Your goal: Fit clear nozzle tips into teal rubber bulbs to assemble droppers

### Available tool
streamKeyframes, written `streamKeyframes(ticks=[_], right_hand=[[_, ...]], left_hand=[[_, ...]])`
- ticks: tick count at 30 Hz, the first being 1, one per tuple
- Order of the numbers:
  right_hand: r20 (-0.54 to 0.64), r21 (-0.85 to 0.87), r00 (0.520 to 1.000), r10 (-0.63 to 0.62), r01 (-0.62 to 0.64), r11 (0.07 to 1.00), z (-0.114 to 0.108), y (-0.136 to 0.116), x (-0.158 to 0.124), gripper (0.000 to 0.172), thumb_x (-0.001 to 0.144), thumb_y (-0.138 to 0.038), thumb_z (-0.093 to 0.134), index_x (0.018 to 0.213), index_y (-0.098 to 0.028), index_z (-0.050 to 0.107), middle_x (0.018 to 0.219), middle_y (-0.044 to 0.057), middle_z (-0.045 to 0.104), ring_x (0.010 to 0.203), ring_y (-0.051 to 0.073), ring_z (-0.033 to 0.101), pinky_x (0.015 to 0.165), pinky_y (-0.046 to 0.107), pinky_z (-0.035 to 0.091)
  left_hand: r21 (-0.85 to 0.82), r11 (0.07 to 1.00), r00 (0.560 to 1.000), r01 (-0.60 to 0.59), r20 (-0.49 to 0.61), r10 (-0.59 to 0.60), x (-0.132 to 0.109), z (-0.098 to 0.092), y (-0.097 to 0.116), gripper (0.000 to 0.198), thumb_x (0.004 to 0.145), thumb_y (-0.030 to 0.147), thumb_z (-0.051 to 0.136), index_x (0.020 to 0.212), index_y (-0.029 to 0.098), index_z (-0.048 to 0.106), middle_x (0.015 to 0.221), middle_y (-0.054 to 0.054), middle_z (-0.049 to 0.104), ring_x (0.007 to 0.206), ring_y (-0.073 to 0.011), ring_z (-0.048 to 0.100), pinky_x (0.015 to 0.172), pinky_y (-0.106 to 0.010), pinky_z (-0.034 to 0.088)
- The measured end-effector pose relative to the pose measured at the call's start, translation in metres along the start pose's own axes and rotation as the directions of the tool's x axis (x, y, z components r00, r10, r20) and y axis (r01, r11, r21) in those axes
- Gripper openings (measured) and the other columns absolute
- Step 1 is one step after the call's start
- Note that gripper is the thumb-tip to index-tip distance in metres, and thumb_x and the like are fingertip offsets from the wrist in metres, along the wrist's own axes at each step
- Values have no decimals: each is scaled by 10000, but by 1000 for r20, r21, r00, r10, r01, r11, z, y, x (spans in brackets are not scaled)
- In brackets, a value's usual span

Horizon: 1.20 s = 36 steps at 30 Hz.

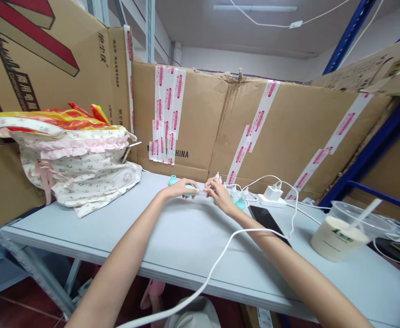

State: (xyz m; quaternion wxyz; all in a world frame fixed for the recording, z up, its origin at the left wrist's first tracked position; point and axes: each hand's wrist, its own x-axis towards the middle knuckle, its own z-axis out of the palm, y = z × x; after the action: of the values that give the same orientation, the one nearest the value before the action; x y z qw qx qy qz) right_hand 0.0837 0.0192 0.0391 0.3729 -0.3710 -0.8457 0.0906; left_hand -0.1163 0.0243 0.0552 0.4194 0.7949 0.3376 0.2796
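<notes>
Both my arms reach out over a pale grey table (172,237). My left hand (181,187) is closed around a small teal item (190,187) near the far edge. My right hand (218,193) meets it from the right, fingers pinched on a small clear and white part (204,192) between the two hands. Another teal piece (173,180) stands just behind my left hand. Several small white-and-teal pieces (241,200) lie to the right of my right hand. What exactly the pinched part is, I cannot make out.
A floral cloth bag (83,168) with red-yellow plastic sits at the left. A white charger on a power strip (272,195), a dark phone (266,219), a white cable (220,259) and a lidded drink cup with straw (343,232) lie at the right. Cardboard walls (288,127) enclose the table.
</notes>
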Motion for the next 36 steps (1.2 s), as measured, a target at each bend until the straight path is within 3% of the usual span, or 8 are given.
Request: streamKeyframes(ticks=[7,11,17,22,26,32,36], right_hand=[[37,-306,970,-242,241,921,-14,-4,-3,125,826,-322,533,891,-240,602,1025,21,564,699,93,576,609,212,393],[30,-461,917,-397,365,809,-14,4,-8,173,855,-284,494,773,-225,634,953,14,624,674,86,584,570,206,372],[85,-585,840,-536,478,655,-17,5,-15,216,881,-238,430,812,-195,630,913,44,638,678,100,580,609,218,403],[103,-588,835,-540,489,645,-20,4,-21,250,884,-183,394,809,-191,632,928,58,610,671,95,571,610,215,418],[40,-595,844,-534,450,666,-19,13,-30,196,864,-265,466,810,-196,642,930,64,615,713,113,583,640,228,434],[-89,-554,863,-498,372,744,-16,20,-44,175,853,-274,489,820,-191,639,745,35,621,615,117,548,586,231,430],[-37,-592,867,-497,382,710,-22,9,-44,171,859,-249,475,795,-202,627,823,41,595,672,117,553,603,228,418]], left_hand=[[10,1000,1000,15,-6,-15,2,-1,-6,337,677,438,586,824,136,608,668,-24,579,552,-82,470,503,-196,380],[-1,1000,1000,17,13,-17,2,2,-5,336,670,429,586,836,138,609,679,-30,587,581,-95,493,508,-200,388],[18,1000,1000,12,16,-12,4,6,-2,323,673,424,573,842,151,608,677,-22,595,593,-101,509,514,-204,393],[70,998,1000,9,19,-10,5,12,0,278,663,383,567,826,161,604,678,-12,596,605,-109,523,497,-198,391],[84,996,999,-10,36,7,5,18,4,267,674,363,558,826,149,600,691,-17,590,610,-103,525,503,-187,391],[64,992,994,-105,36,103,6,28,12,268,672,360,577,816,138,619,686,-18,577,619,-106,525,493,-185,380],[70,991,993,-110,42,107,6,31,16,256,683,357,566,823,149,621,677,-10,575,614,-105,521,489,-187,379]])
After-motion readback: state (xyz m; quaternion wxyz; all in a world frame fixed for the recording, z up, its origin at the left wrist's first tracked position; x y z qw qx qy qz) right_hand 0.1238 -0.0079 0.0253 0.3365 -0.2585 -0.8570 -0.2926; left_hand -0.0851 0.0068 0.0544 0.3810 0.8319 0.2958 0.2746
